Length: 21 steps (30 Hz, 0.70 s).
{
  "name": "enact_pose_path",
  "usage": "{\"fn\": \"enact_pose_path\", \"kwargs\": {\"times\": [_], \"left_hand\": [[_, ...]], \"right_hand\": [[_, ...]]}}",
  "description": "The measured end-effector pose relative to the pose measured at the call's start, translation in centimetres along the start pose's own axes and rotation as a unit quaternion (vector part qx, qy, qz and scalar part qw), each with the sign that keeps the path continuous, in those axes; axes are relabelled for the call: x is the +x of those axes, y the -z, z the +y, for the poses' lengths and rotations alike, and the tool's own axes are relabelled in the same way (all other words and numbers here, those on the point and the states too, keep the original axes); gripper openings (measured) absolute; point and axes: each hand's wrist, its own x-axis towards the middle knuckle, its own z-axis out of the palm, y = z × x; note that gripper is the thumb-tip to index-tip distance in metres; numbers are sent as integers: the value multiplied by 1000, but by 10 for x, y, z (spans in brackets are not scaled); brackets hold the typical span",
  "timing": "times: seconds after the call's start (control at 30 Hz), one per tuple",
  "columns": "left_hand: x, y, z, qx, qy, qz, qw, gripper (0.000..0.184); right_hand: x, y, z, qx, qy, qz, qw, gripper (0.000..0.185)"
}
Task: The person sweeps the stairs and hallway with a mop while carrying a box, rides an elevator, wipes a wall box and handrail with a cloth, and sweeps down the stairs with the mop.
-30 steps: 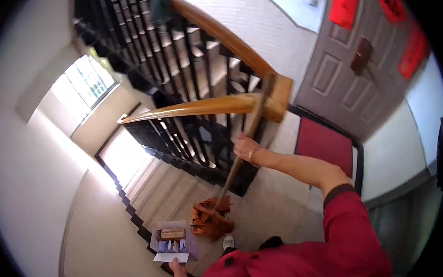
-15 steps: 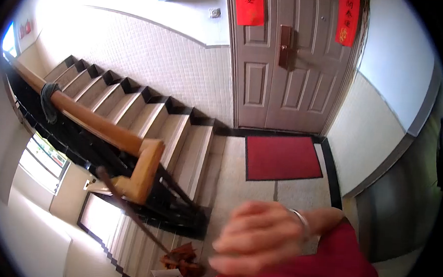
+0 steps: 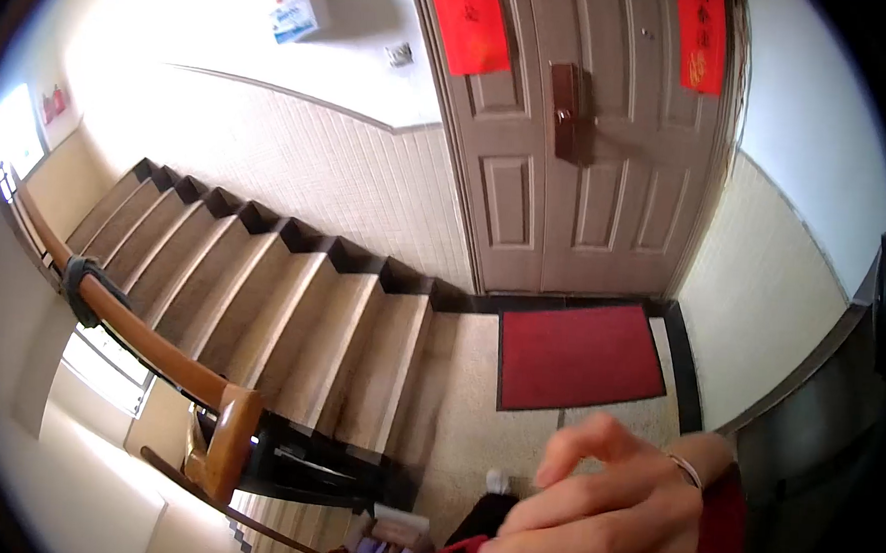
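My right hand (image 3: 606,510) is raised in front of my body at the lower right, with a bracelet (image 3: 686,472) on the wrist and a dark red sleeve (image 3: 725,532) behind it. Its fingers are loosely bent and apart, and nothing shows between them. Below it I see a black trouser leg (image 3: 480,519) and a white shoe (image 3: 495,480). Nearest to the hand on the floor side lies a red doormat (image 3: 581,359) with a dark border. My left hand is out of view.
Stairs (image 3: 290,324) rise to the left beside a wooden handrail (image 3: 150,331) with dark cloth tied round it. A brown door (image 3: 609,165) with red paper strips (image 3: 469,23) stands ahead. A thin brown stick (image 3: 250,522) and an open box (image 3: 389,544) are at the lower left.
My right hand has shifted right and slightly down, and its fingers look more spread. The view has turned and moved, so the box, trouser leg and shoe show more.
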Motion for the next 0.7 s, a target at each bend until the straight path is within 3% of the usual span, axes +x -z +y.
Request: {"fn": "enact_pose_path", "kwargs": {"times": [0.13,0.23,0.3,0.37,0.43,0.47,0.53,0.6,0.7], "left_hand": [[10,-19,-1,6,2,0,1000,41],[14,-39,3,-3,17,8,1000,40],[20,-62,15,-10,29,11,999,40],[26,-82,30,1,39,8,999,39],[38,-106,47,4,42,-1,999,39],[43,-119,56,8,42,-5,999,39],[54,-144,72,13,36,-14,999,38],[67,-170,88,18,20,-22,999,38],[93,-216,111,31,-12,-26,999,37]], "right_hand": [[-26,-5,78,4,103,89,991,16],[-35,43,100,20,-133,-45,990,15],[-47,72,129,17,-194,-94,976,9],[-80,121,167,62,-186,-169,966,11],[-109,145,191,-8,-328,-157,932,15],[-124,151,207,-102,-459,-110,876,16],[-179,162,250,-200,-531,-26,823,22],[-231,178,255,-215,-631,-43,744,30],[-271,175,277,-149,-680,-13,718,29]]}}
